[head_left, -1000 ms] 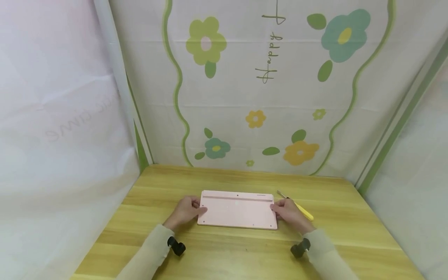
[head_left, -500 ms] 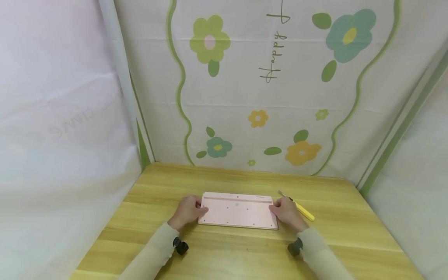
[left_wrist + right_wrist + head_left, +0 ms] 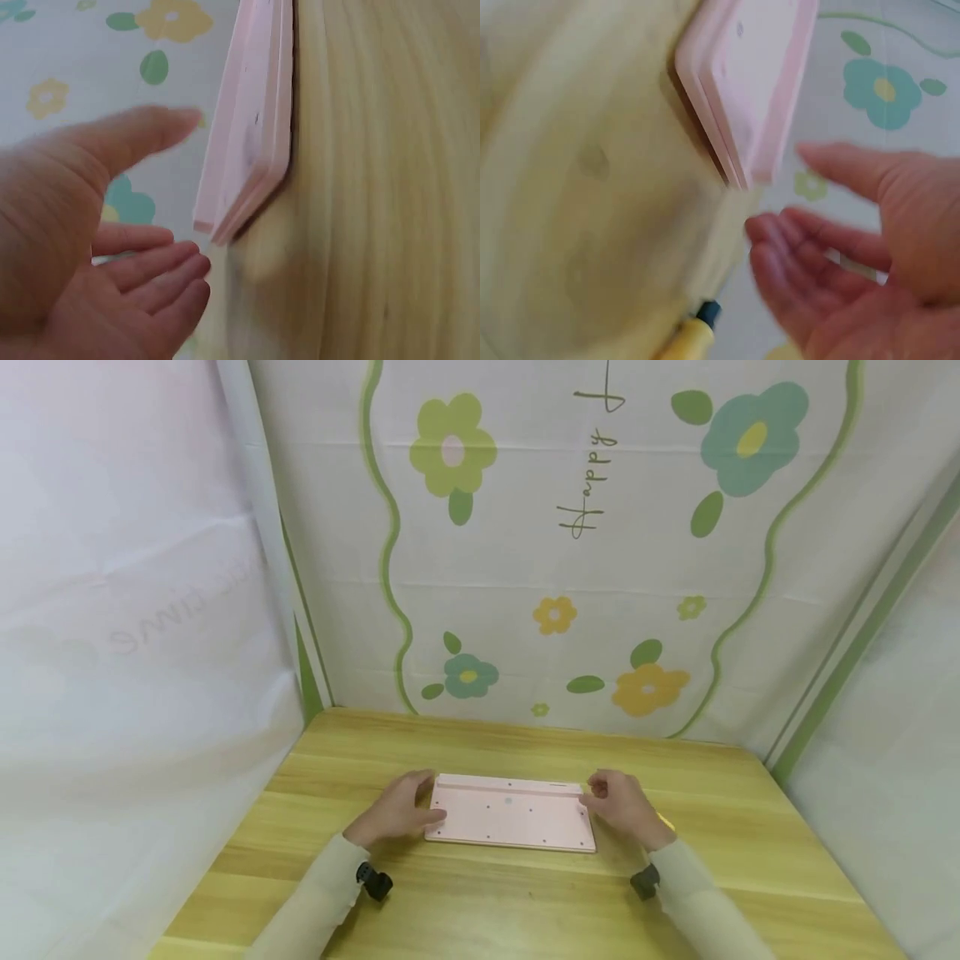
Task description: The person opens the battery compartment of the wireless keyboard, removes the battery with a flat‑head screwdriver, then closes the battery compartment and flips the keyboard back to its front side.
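Note:
A flat pink keyboard (image 3: 510, 811) lies underside up on the wooden table (image 3: 525, 902). My left hand (image 3: 401, 809) hovers at its left end with fingers spread and relaxed, the thumb close to the edge. The left wrist view shows the left hand's fingers (image 3: 150, 270) apart from the keyboard (image 3: 251, 127). My right hand (image 3: 618, 804) is lifted just off the right end, fingers loose. In the right wrist view the right hand's fingers (image 3: 802, 255) stand clear of the keyboard (image 3: 754, 82). Neither hand holds anything.
A yellow-handled tool (image 3: 664, 821) lies on the table behind my right hand, mostly hidden; its handle (image 3: 686, 337) shows in the right wrist view. Flower-printed cloth walls (image 3: 555, 552) close in the table at the back and both sides.
Both hands have let go of the keyboard's ends and opened, lifting slightly away. The keyboard stays flat in the same place.

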Demonstrator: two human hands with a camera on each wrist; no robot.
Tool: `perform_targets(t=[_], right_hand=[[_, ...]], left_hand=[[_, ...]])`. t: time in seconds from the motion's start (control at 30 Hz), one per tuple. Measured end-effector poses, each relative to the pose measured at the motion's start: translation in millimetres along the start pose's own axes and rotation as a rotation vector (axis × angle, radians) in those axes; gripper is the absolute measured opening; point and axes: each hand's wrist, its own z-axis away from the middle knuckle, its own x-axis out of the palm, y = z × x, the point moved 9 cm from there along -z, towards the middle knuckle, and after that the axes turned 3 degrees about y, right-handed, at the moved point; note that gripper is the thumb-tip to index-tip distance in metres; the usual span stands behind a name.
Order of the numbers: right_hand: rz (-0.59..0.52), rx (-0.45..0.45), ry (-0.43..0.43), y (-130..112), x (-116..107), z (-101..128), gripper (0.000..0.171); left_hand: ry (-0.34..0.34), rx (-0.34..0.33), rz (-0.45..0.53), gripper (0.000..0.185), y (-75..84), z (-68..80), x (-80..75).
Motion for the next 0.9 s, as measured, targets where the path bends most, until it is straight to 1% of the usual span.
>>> perform_targets(t=[0.07, 0.13, 0.2, 0.3, 0.37, 0.47, 0.63, 0.8, 0.9], right_hand=[[0.008, -0.071, -0.033, -6.8, -3.0, -3.8, 0.036], [0.026, -0.14, -0.073, -14.9, -4.1, -7.2, 0.038], [0.075, -0.212, -0.099, -23.2, -3.5, -10.4, 0.038], [0.161, -0.321, -0.126, -34.8, 0.3, -14.6, 0.037], [0.198, -0.387, -0.147, -41.4, 4.7, -16.4, 0.036], [0.217, -0.46, -0.18, -48.8, 10.8, -17.4, 0.033], [0.23, -0.497, -0.201, -51.9, 18.8, -21.0, 0.028], [0.235, -0.508, -0.2, -53.7, 23.5, -24.4, 0.02], [0.216, -0.502, -0.205, -54.6, 25.5, -25.7, 0.015]], left_hand=[[-0.052, 0.018, 0.003, 0.09, -3.6, 0.7, 2.1], [-0.087, 0.029, -0.005, 0.097, -6.8, 1.5, 4.5], [-0.101, 0.037, -0.026, 0.101, -8.6, 2.4, 6.5], [-0.117, 0.03, -0.035, 0.104, -9.6, 4.0, 10.3], [-0.124, 0.026, -0.026, 0.105, -9.6, 5.0, 12.4], [-0.132, 0.027, -0.025, 0.106, -10.4, 6.0, 14.9], [-0.148, 0.02, -0.038, 0.106, -11.1, 6.9, 17.4], [-0.154, 0.009, -0.021, 0.107, -9.9, 6.5, 18.1], [-0.155, 0.013, -0.02, 0.107, -9.5, 5.7, 18.0]])
